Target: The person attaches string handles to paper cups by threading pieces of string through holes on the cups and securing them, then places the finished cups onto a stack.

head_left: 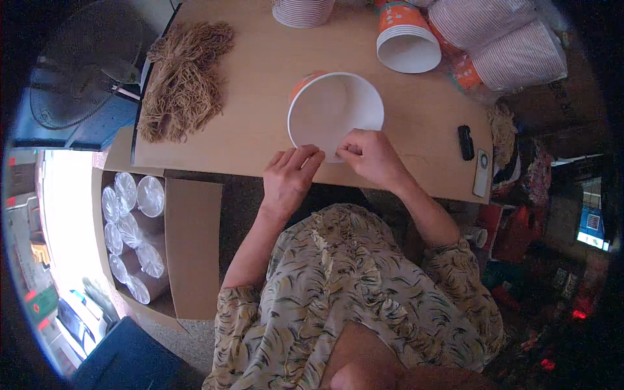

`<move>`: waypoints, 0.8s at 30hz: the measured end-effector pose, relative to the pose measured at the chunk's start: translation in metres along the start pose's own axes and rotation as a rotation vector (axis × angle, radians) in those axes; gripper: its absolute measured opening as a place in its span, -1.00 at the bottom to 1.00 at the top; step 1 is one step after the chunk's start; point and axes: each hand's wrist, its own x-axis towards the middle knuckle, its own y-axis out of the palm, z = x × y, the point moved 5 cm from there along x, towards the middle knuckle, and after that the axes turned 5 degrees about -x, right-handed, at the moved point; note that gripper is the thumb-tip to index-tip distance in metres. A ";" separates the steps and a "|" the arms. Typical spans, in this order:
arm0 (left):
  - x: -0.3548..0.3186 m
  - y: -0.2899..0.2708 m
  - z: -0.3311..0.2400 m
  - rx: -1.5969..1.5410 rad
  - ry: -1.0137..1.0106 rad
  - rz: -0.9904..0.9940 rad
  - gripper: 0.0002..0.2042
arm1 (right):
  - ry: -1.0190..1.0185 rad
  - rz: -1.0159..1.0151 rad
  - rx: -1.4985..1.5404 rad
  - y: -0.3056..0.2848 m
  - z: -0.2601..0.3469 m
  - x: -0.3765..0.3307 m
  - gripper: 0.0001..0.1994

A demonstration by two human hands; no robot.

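Working at the worktop (257,120) | paper bucket (335,108) tilted, mouth facing left hand (290,177) and right hand (376,158), just beyond them | both equally near, at its near edge | grip: fingertips gathered; cannot tell what they pinch

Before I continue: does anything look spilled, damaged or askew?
No spill or damage stands out. The bucket is tipped, left hand and right hand at its rim. Only the tan bundle looks untidy: tangled strands splay near the table's left edge.
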 end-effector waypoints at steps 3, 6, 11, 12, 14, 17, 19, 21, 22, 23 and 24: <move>0.010 -0.003 0.002 -0.031 0.006 -0.011 -0.78 | -0.083 0.013 -0.127 -0.005 0.008 0.000 -0.89; 0.026 -0.009 0.006 -0.074 -0.002 0.009 -0.82 | -0.182 0.074 -0.253 -0.016 0.019 0.001 -0.86; 0.047 -0.015 0.018 -0.167 -0.076 0.051 -0.89 | -0.310 0.189 -0.369 -0.031 0.028 0.003 -0.77; 0.048 -0.013 0.022 -0.246 -0.118 0.061 -0.89 | -0.331 0.160 -0.378 -0.032 0.028 0.004 -0.76; 0.051 -0.012 0.022 -0.324 -0.157 0.071 -0.90 | -0.352 0.129 -0.388 -0.033 0.029 0.006 -0.74; 0.057 -0.003 0.014 -0.577 -0.286 0.135 -0.81 | -0.349 0.112 -0.408 -0.033 0.027 0.010 -0.75; 0.060 0.005 0.010 -0.486 -0.225 0.225 -0.71 | -0.331 0.141 -0.447 -0.032 0.020 0.017 -0.74; 0.062 0.009 0.011 -0.481 -0.263 0.231 -0.69 | -0.329 0.128 -0.405 -0.033 0.018 0.023 -0.74; 0.063 0.011 0.013 -0.478 -0.305 0.235 -0.67 | -0.329 0.119 -0.365 -0.034 0.017 0.025 -0.74; 0.064 0.012 0.013 -0.475 -0.298 0.240 -0.67 | -0.325 0.111 -0.363 -0.034 0.015 0.027 -0.74; 0.063 0.011 0.013 -0.456 -0.284 0.235 -0.67 | -0.320 0.119 -0.362 -0.034 0.013 0.029 -0.74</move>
